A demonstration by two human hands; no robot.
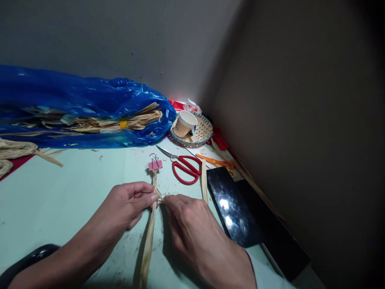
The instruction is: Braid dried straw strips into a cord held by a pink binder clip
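Observation:
A bundle of pale straw strips (148, 237) lies lengthwise on the light green table (60, 192), its far end clamped by a pink binder clip (155, 164). My left hand (128, 206) pinches the strips just below the clip, fingers closed on them. My right hand (186, 224) meets it from the right, fingertips pinched on a strand at the same spot. A loose straw strip (204, 180) lies just beyond my right hand.
Red-handled scissors (185, 166) and orange-handled scissors (218, 162) lie past the clip. A woven basket (201, 130) holds a tipped paper cup (184, 122). A blue plastic bag (90, 108) of straw fills the back left. A glossy black slab (234, 208) lies on the right by the wall.

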